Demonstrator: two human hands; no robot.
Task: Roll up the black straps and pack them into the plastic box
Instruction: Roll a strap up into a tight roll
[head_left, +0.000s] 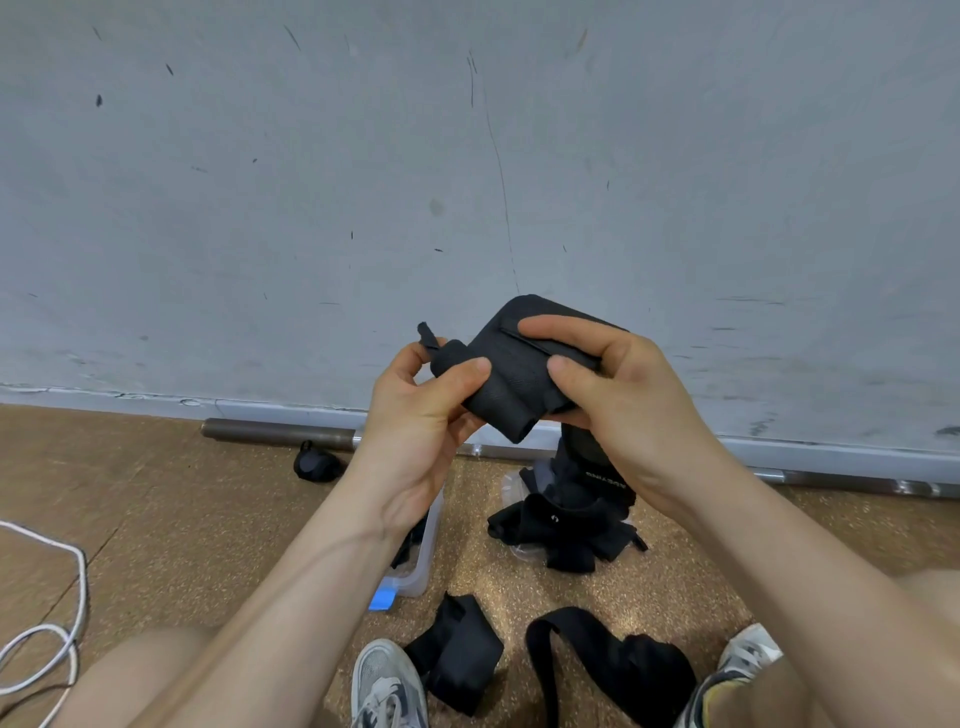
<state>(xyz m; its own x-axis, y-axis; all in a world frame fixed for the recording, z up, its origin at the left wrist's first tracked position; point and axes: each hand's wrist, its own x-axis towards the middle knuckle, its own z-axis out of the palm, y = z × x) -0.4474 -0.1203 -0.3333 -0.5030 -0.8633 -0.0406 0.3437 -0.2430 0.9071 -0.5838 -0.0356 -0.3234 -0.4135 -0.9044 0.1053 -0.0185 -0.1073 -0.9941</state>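
Both hands hold a black strap (511, 371) up in front of the grey wall. My left hand (421, 410) grips its rolled end, thumb pressed on the roll. My right hand (618, 384) pinches the flat wide part from the right. The strap's loose tail hangs down behind my right wrist. The clear plastic box (423, 561) with a blue latch sits on the floor below my left wrist, mostly hidden by my forearm. A heap of black straps (566, 525) lies on a clear lid to its right. Two more straps (457, 654) lie by my shoes.
A metal bar (275, 434) lies along the foot of the wall. A small black rolled piece (314, 464) rests near it. A white cable (57, 639) loops on the cork-like floor at the left. My knees and grey shoes (387, 686) fill the bottom edge.
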